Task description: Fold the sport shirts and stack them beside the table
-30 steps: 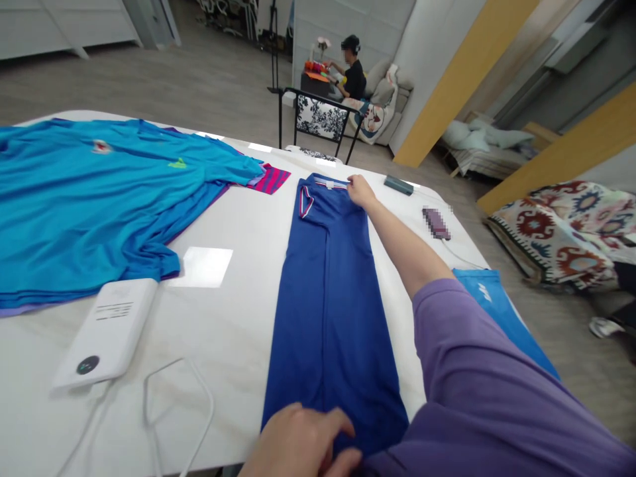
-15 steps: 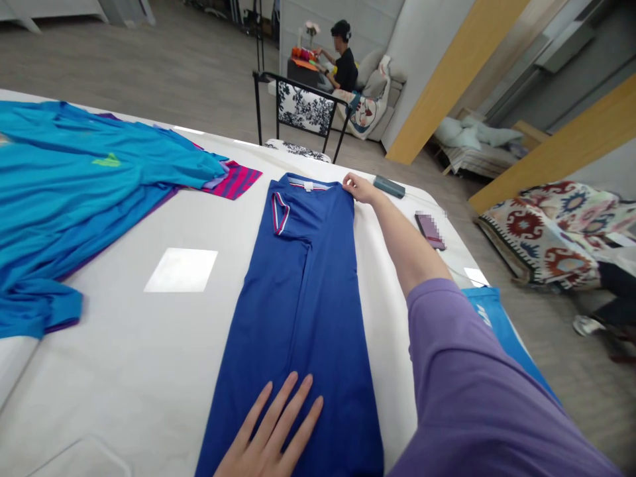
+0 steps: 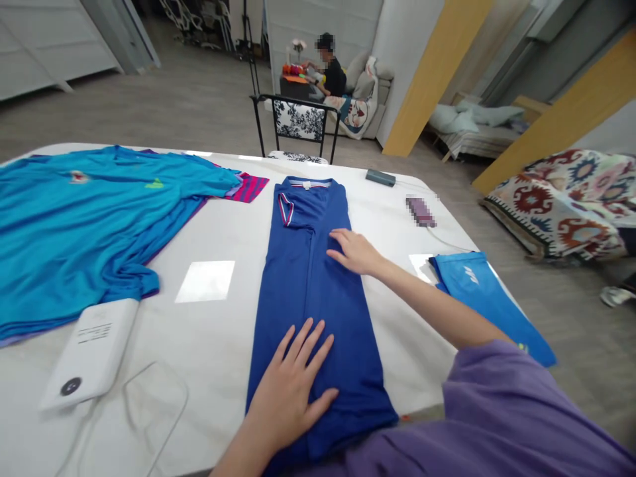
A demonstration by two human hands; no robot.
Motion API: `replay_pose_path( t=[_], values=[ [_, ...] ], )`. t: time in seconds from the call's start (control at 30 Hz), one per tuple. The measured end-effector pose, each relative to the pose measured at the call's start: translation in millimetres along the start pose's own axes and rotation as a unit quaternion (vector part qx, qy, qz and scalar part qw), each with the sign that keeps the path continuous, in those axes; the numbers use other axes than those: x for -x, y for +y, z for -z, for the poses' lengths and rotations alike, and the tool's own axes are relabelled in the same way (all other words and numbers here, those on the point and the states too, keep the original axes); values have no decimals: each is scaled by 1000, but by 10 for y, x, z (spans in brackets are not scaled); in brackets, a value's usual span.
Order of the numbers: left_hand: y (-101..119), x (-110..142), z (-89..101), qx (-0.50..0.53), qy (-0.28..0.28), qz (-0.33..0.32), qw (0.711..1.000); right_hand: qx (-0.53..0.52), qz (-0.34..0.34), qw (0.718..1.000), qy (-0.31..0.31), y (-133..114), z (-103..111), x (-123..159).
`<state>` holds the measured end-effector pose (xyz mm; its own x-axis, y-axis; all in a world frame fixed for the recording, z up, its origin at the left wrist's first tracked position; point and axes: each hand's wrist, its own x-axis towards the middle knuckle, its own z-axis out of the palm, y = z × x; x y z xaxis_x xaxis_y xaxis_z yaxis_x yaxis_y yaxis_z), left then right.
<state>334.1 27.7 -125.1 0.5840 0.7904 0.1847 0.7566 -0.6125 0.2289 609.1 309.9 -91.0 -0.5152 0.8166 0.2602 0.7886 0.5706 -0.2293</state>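
Note:
A dark blue shirt, folded into a long strip, lies lengthwise on the white table. Its collar end, with a white tag, points to the far edge, and a short sleeve with red-and-white trim is folded over on the left. My left hand lies flat on the near half of the shirt, fingers spread. Farther up, my right hand rests over the shirt's right side, fingers stretched out and holding nothing. The shirt's near end reaches the table's front edge, partly hidden by my left arm.
Bright blue shirts lie spread at the left. A white power bank with a cable sits before them. A dark grey block, a phone and a folded blue garment lie at right. Beyond stand a chair and a seated person.
My right hand has let go of the shirt's far right corner and come back toward me. My left hand, curled at the near end earlier, has flattened and slid farther up the shirt.

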Motion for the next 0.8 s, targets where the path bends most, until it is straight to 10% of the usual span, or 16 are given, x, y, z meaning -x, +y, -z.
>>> replay_pose_path(
  t=[0.13, 0.3, 0.57, 0.8],
  values=[
    [85, 44, -37, -25, 17, -16, 999, 8, -6, 1000, -25, -454, -211, 664],
    [124, 222, 35, -6, 27, -8, 1000, 7, 18, 999, 38, -835, 34, 1358],
    [-121, 1446, 145, -9, 21, -33, 999, -31, 160, 984, -76, -1280, 46, 3358],
    [-158, 1642, -51, -73, 27, -49, 996, 31, 123, 991, -37, -1306, -257, 3603]
  ],
)
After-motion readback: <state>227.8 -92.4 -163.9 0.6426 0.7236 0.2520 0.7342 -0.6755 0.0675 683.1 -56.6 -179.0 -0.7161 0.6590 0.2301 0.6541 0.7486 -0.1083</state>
